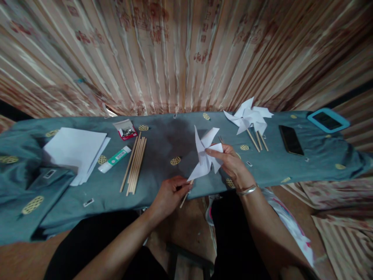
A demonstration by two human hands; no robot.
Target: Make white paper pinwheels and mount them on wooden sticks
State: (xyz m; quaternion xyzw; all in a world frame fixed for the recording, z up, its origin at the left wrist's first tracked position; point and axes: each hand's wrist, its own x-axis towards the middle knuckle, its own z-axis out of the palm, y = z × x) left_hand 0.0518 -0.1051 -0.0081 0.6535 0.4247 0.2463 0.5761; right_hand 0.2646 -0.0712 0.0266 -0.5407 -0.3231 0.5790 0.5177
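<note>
A white paper pinwheel [203,154] is held over the front edge of the cloth-covered table, its stick [183,199] slanting down below it. My left hand [172,194] pinches this wooden stick just under the lowest blade. With the thumb at its centre, my right hand [230,161] grips the pinwheel's paper; the fingers behind are partly hidden. A silver bracelet circles my right wrist. Further back to the right lie several finished-looking pinwheels [246,116] on wooden sticks, their blades overlapping.
To the left are white paper sheets [77,149], a glue stick [114,159], a bundle of wooden sticks [136,167] and a small open box [126,129] of metal pins. A black phone [291,140] and a blue-framed tablet [328,119] lie at right. A curtain hangs behind the table.
</note>
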